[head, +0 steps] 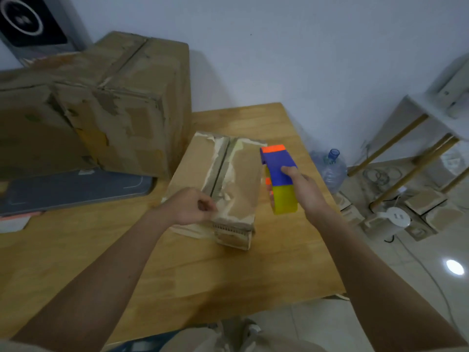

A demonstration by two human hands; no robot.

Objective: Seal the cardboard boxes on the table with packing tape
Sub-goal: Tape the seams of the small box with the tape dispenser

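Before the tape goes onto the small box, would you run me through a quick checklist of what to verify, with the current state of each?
1. Tape dispenser in hand: ok, the right hand grips it, off the box's right side.
2. Small box steadied: ok, the left hand rests on its near end.
3. Flaps closed: ok, they meet along the centre seam.
4. Seam surface clean: not ok, torn old tape remains around it.
5. Free tape end ready: cannot tell, hidden from view.
6. Room on the table near the box: ok.
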